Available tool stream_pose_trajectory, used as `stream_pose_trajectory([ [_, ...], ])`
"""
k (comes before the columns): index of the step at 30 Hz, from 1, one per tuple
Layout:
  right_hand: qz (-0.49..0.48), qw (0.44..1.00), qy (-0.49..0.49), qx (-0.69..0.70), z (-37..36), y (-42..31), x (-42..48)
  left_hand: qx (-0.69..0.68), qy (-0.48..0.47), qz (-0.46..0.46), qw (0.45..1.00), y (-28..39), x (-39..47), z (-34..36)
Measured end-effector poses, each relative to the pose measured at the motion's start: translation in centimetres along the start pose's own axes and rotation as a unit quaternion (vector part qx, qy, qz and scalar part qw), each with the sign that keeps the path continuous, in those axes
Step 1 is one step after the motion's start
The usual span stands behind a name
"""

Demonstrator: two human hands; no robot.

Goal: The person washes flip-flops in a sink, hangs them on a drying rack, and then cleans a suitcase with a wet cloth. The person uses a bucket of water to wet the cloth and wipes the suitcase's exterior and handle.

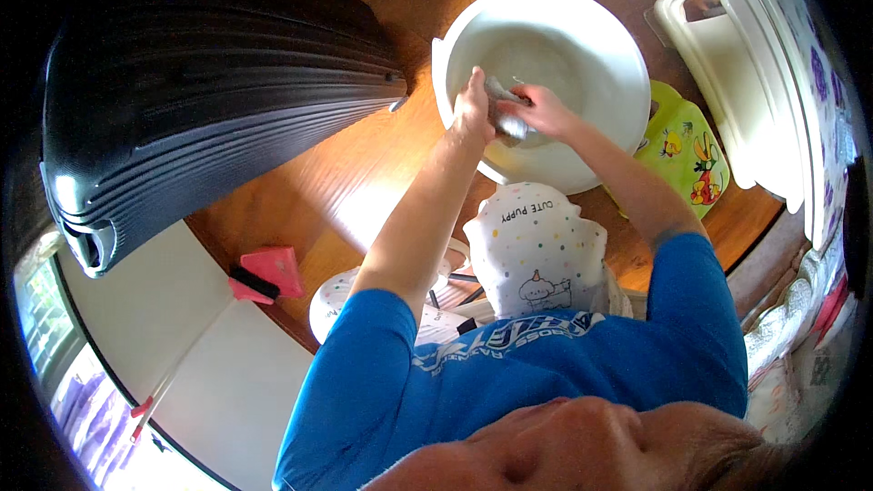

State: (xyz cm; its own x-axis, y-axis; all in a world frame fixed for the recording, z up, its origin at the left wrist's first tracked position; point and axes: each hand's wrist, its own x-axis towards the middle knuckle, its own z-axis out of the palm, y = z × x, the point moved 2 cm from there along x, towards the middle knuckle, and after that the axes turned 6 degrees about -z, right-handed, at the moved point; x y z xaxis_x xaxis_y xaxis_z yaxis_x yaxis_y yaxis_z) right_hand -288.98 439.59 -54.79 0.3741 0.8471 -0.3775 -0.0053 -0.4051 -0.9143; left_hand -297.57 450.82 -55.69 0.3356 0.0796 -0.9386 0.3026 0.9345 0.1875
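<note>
A large white plastic basin (600, 48) stands on the wooden floor in front of me, with what looks like cloudy water at its bottom. Over its near left part, both my hands are on a wet greyish cloth (506, 99), partly blurred. My left hand (475, 109) grips the cloth's left side, its thumb side and fingers pointing up toward the far rim. From the right, the fingers of my right hand (542, 111) close on the same cloth. Below the basin, my knee is covered by white dotted fabric (539, 252) with a puppy drawing.
A black ribbed suitcase (225, 95) fills the left. A pink dustpan (279, 271) with a black-bristled brush lies at lower left. Right of the basin sits a green plastic stool or board (685, 150) with cartoon birds. White plastic furniture (743, 82) stands at the far right.
</note>
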Motion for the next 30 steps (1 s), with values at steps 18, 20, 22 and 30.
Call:
stream_pose_trajectory([
  [18, -0.256, 0.886, 0.272, -0.275, -0.3, -4.2, 0.7, 0.938, 0.067, 0.280, 0.192, -2.6, 0.2, 4.4],
  [20, -0.136, 0.918, 0.210, -0.309, -1.3, -0.1, 3.3, 0.942, 0.058, 0.259, 0.203, -2.6, -0.7, 3.5],
  [22, -0.059, 0.938, 0.111, -0.322, -3.6, 3.5, 5.8, 0.935, 0.048, 0.245, 0.251, -2.4, -2.1, 2.8],
  [30, 0.116, 0.861, -0.066, -0.492, -0.3, 13.4, 9.2, 0.776, 0.106, 0.253, 0.568, -1.2, 2.6, 1.8],
])
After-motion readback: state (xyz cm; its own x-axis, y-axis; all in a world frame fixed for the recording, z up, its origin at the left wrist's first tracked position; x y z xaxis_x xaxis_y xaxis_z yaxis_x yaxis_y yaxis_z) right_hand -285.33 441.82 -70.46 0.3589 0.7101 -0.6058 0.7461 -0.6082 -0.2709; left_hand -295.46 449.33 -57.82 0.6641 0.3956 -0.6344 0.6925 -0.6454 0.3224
